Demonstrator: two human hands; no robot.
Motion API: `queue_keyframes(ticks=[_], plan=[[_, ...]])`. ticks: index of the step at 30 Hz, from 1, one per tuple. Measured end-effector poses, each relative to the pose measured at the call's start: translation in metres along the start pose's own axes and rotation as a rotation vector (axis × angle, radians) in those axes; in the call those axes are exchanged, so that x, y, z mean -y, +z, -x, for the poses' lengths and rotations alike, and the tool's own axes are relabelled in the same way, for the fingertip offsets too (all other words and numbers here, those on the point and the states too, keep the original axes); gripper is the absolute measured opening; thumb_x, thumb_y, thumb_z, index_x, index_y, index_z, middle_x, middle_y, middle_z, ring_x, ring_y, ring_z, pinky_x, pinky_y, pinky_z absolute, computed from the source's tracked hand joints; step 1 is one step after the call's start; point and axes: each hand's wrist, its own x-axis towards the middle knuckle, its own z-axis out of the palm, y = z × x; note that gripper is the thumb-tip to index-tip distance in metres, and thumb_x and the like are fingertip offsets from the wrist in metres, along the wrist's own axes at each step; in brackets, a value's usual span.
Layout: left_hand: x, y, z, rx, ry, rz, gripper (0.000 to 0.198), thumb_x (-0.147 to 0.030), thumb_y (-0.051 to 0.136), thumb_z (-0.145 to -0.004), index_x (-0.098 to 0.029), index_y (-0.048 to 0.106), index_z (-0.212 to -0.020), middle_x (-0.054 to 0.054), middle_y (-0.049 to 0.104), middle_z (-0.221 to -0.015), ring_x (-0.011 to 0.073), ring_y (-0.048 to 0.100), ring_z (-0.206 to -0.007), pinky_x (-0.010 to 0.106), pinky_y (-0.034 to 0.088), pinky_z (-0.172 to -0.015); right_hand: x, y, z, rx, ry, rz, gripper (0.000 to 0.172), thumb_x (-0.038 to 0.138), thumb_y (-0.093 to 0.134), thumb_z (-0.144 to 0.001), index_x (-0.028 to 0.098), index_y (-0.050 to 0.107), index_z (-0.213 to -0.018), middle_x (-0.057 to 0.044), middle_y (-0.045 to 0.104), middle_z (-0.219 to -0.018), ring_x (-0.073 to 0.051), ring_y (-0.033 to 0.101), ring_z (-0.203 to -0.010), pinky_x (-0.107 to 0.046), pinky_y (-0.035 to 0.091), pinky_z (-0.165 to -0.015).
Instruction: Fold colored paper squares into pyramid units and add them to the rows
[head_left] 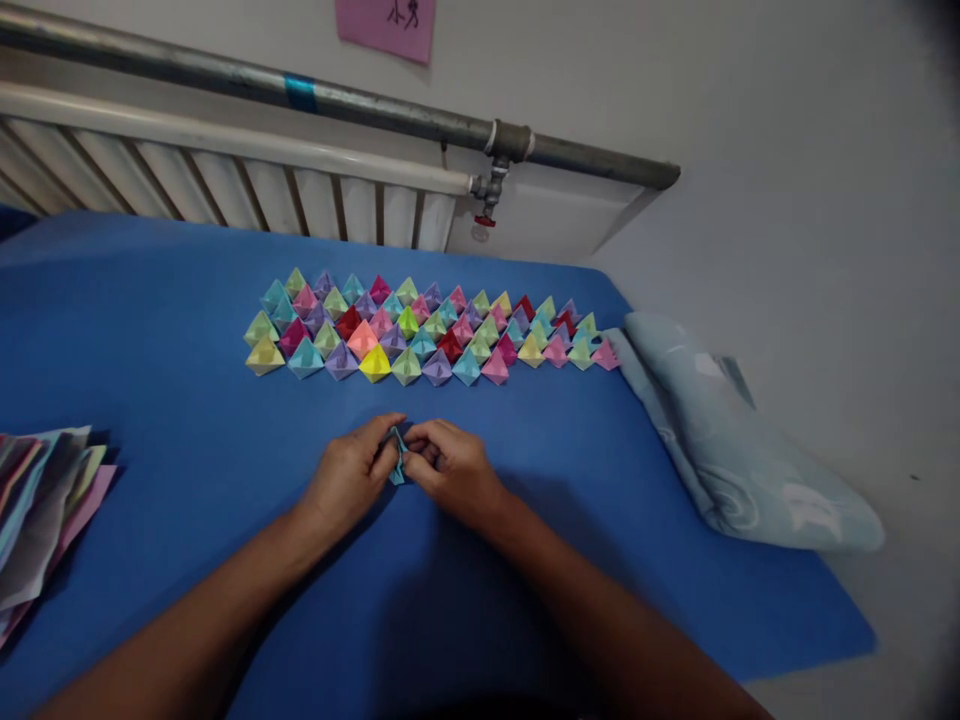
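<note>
Two bare hands, both ours, meet above the blue surface, pinching one small piece of light-blue folded paper between them. Our left hand grips it from the left with little gap between the digits: the index finger stretches along the top of the paper, while the thumb bends in against its lower part. Our right hand is clamped on the opposite edge, thumb and index finger drawn close together, the other fingers curled toward the palm. The fingertips of both hands lie near one another with the paper between, and our fingers hide part of it, so we cannot tell its full shape.

We have the piece just on our side of several rows of pointed folded paper shapes, apart from them. They sit close together in green, blue, purple, pink, red and yellow. Well to our left lies a pile of coloured sheets, its edges uneven. To our right, a folded pale blue-green cloth with whitish patterns rests along the edge, just beside the last shapes. Beyond the rows we see a white radiator below a metal pipe.
</note>
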Motion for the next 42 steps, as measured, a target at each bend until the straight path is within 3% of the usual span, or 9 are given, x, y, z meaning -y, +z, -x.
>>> queue_keyframes(ticks=[4,10,12,15,18,22,28,35,42], plan=[[-0.003,0.000,0.001,0.034,-0.018,0.041,0.035,-0.030,0.049,-0.085,-0.022,0.068,-0.113,0.007,0.076,-0.106,0.0225,0.072,-0.089,0.035,0.056,-0.084,0.000,-0.001,0.000,-0.008,-0.077,0.049,0.011,0.013,0.055,-0.078,0.020,0.063,-0.082,0.001,0.061,-0.073,-0.011,0.054,-0.065,-0.022,0.044,-0.065],[-0.006,0.003,0.002,0.017,-0.012,0.061,0.035,-0.029,0.049,-0.082,-0.023,0.068,-0.112,0.007,0.075,-0.107,0.0225,0.071,-0.092,0.034,0.054,-0.082,-0.004,0.001,-0.003,-0.017,-0.038,0.092,0.013,0.012,0.051,-0.080,0.021,0.058,-0.074,0.003,0.057,-0.066,-0.012,0.051,-0.062,-0.023,0.041,-0.063],[-0.008,0.001,0.002,0.021,-0.041,0.035,0.032,-0.033,0.049,-0.083,-0.021,0.068,-0.107,0.007,0.076,-0.097,0.0212,0.070,-0.081,0.032,0.053,-0.073,-0.004,0.001,-0.003,-0.039,-0.058,0.093,0.013,0.013,0.050,-0.081,0.021,0.058,-0.074,0.002,0.057,-0.066,-0.012,0.052,-0.063,-0.023,0.041,-0.064],[-0.012,-0.003,0.001,0.062,-0.072,-0.012,0.022,-0.036,0.049,-0.083,-0.021,0.065,-0.083,0.001,0.069,-0.069,0.0168,0.062,-0.060,0.027,0.045,-0.058,-0.005,0.001,-0.003,-0.064,-0.113,0.101,0.013,0.014,0.048,-0.081,0.021,0.058,-0.075,0.001,0.057,-0.068,-0.012,0.052,-0.064,-0.023,0.042,-0.065],[-0.014,-0.006,0.000,0.057,-0.074,-0.039,0.021,-0.035,0.048,-0.082,-0.022,0.057,-0.068,-0.002,0.059,-0.056,0.0137,0.055,-0.052,0.025,0.038,-0.054,-0.005,0.003,-0.004,-0.066,-0.136,0.120,0.013,0.014,0.048,-0.081,0.021,0.056,-0.073,0.001,0.057,-0.068,-0.012,0.052,-0.064,-0.024,0.043,-0.066],[-0.014,-0.004,0.000,0.044,-0.148,0.085,0.019,-0.036,0.051,-0.080,-0.021,0.059,-0.072,-0.002,0.059,-0.056,0.0136,0.056,-0.051,0.024,0.041,-0.051,-0.005,0.004,-0.005,-0.053,-0.084,0.070,0.012,0.016,0.050,-0.082,0.021,0.057,-0.074,0.001,0.057,-0.069,-0.012,0.054,-0.066,-0.024,0.044,-0.067],[-0.014,-0.001,-0.004,-0.022,-0.366,0.526,0.035,-0.036,0.056,-0.076,-0.019,0.061,-0.106,-0.002,0.065,-0.063,0.0150,0.063,-0.052,0.025,0.049,-0.048,0.005,-0.008,0.005,-0.094,0.082,-0.134,0.013,0.033,0.059,-0.085,0.021,0.058,-0.089,0.002,0.058,-0.073,-0.011,0.054,-0.061,-0.022,0.044,-0.057],[-0.014,0.003,-0.006,-0.116,-0.428,0.683,0.029,-0.034,0.063,-0.069,-0.019,0.056,-0.093,-0.005,0.065,-0.067,0.0112,0.061,-0.047,0.024,0.051,-0.047,0.011,-0.006,0.010,-0.125,-0.125,0.073,0.008,0.025,0.061,-0.084,0.020,0.060,-0.090,0.000,0.059,-0.077,-0.011,0.054,-0.063,-0.024,0.047,-0.062],[-0.025,0.009,-0.002,-0.156,-0.551,0.847,0.034,-0.032,0.067,-0.062,-0.020,0.050,-0.089,-0.008,0.061,-0.063,0.0105,0.061,-0.048,0.024,0.053,-0.050,0.010,0.002,0.005,-0.168,-0.102,0.166,0.008,0.023,0.061,-0.085,0.020,0.060,-0.092,-0.004,0.061,-0.086,-0.014,0.057,-0.070,-0.027,0.048,-0.070]])
